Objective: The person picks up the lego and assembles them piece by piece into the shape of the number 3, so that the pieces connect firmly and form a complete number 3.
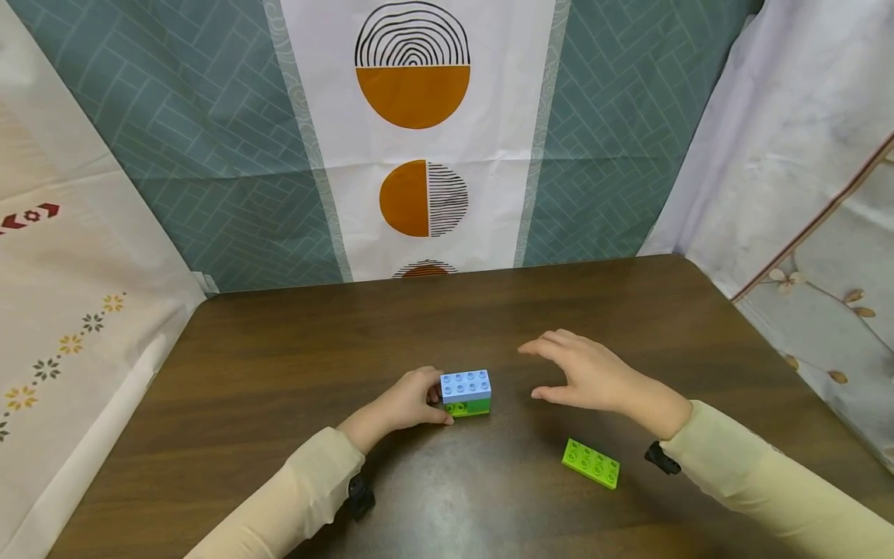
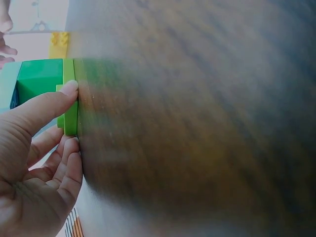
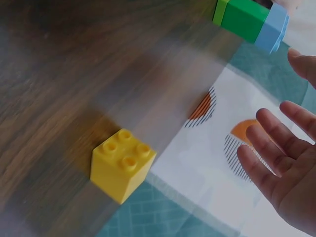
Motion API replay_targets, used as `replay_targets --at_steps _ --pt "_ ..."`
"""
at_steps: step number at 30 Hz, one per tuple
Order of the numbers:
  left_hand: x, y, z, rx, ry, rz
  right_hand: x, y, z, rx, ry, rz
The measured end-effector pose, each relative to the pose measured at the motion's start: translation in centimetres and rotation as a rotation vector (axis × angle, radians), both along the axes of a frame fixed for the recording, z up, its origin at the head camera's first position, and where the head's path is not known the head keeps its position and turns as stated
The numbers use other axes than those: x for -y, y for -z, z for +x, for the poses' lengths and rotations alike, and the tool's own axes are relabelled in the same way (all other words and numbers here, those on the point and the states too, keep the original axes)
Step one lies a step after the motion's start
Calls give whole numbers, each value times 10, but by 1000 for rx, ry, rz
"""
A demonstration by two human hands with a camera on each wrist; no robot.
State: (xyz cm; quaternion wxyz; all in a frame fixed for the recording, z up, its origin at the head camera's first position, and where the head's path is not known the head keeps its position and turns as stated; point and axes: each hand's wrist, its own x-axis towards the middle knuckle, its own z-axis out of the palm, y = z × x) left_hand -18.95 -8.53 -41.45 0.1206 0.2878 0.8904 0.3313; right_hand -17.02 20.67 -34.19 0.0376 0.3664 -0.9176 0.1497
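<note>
A small stack of toy building bricks stands mid-table: a light blue brick (image 1: 466, 396) on top, a green brick (image 1: 479, 405) under it and a lime plate (image 2: 70, 111) at the bottom. My left hand (image 1: 412, 400) pinches the lime plate's left end, thumb on the near side and fingers on the far side. To the right of the stack, my right hand (image 1: 583, 373) hovers over the table with fingers spread, holding nothing. A yellow brick (image 3: 121, 165) stands on the table in the right wrist view; in the head view it cannot be seen.
A loose lime plate (image 1: 590, 463), studs up, lies on the brown table (image 1: 279, 349) below my right hand. Patterned curtains (image 1: 230, 155) hang behind the table and along both sides. Each wrist carries a small black device (image 1: 360, 497).
</note>
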Motion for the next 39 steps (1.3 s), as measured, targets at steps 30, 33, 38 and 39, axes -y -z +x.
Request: replay_targets --at_steps 30,33,38,39 --pt "1 0 -1 -8 10 3 -49 21 -19 32 202 30" --pt "2 0 -1 -3 9 4 -53 23 -20 32 191 39" --pt "2 0 0 3 7 -5 -58 27 -24 8 132 55" --pt "2 0 0 4 7 -5 -59 28 -25 1 116 58"
